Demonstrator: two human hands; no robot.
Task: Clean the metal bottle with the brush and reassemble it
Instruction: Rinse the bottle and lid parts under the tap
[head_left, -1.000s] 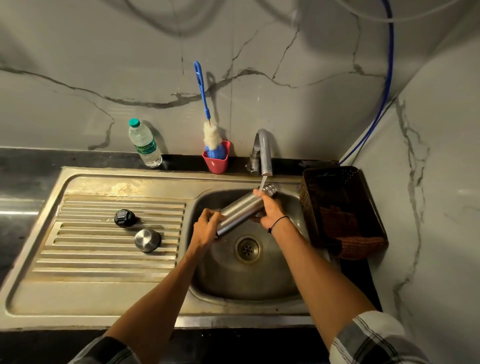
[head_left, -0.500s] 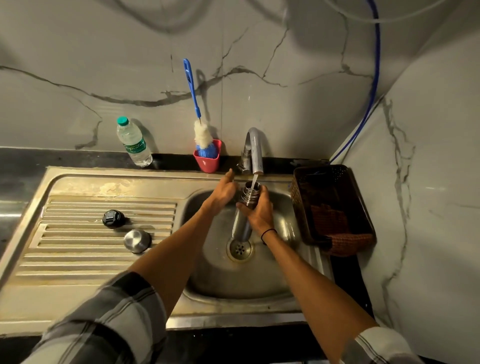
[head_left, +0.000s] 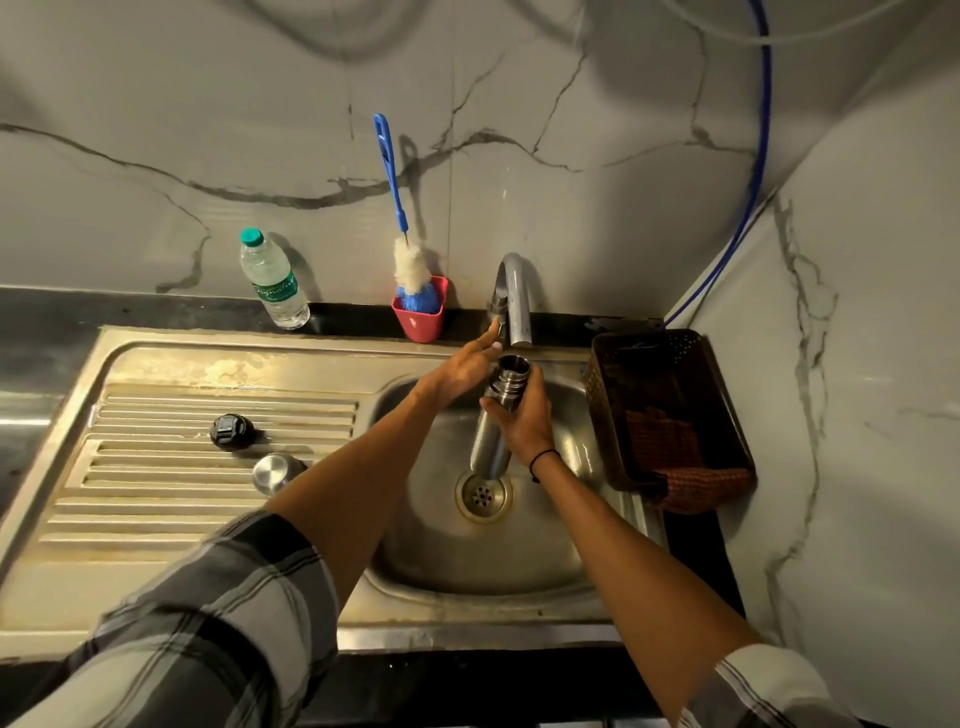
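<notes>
Under the tap (head_left: 511, 299), the right hand (head_left: 522, 418) grips the upright metal bottle (head_left: 496, 421) below its threaded neck, likely wet, slick and rigid, while the left hand (head_left: 467, 364), fingers straight, reaches toward the tap.

The right hand (head_left: 522, 415) hides the metal bottle's (head_left: 491, 441) middle.
</notes>
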